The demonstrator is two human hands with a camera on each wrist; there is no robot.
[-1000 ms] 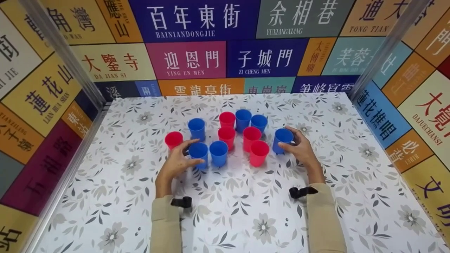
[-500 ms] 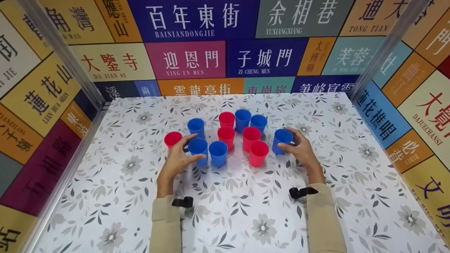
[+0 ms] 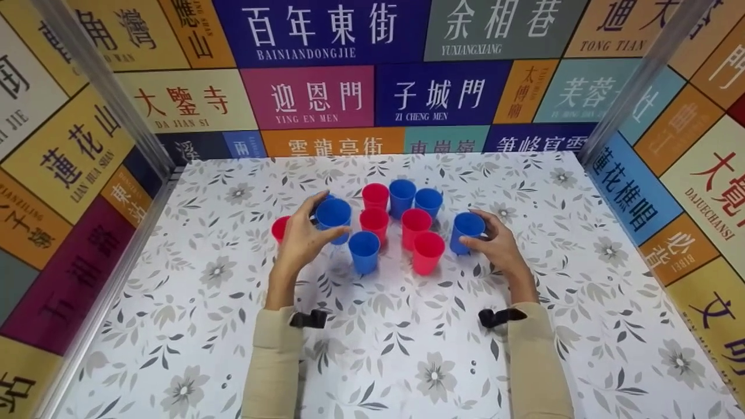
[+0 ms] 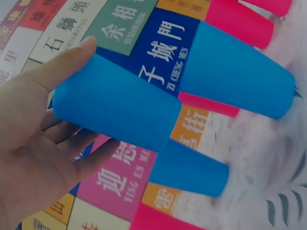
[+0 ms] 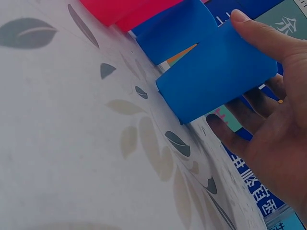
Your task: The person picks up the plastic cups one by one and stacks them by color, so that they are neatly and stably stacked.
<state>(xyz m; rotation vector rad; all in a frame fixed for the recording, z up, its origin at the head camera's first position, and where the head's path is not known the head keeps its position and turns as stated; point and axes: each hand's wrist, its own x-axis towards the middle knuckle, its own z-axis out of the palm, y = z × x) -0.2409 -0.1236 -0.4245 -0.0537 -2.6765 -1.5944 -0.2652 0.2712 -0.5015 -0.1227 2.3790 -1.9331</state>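
My left hand [image 3: 304, 234] grips a blue cup [image 4: 117, 100] between thumb and fingers, raised off the table. Just behind it stands another blue cup [image 4: 189, 167], mostly hidden in the head view. A red cup [image 3: 280, 228] is partly covered by the left hand. In front and to the right of the raised cup is a blue cup [image 3: 364, 252], upright and apart from the hand. On the right side my right hand [image 3: 498, 244] holds a blue cup [image 5: 216, 72] by its sides; it stands upright on the table.
Between the hands several upright cups cluster: red ones [image 3: 428, 254] in front and middle, blue ones [image 3: 402, 199] at the back. A white floral cloth covers the table [image 3: 396, 349]. Walls with colourful sign panels [image 3: 317, 98] rise at the back and both sides.
My left hand has lifted its blue cup and carried it away from me, toward the blue cup behind. The front blue cup shifted very slightly right. The right hand has stayed still.
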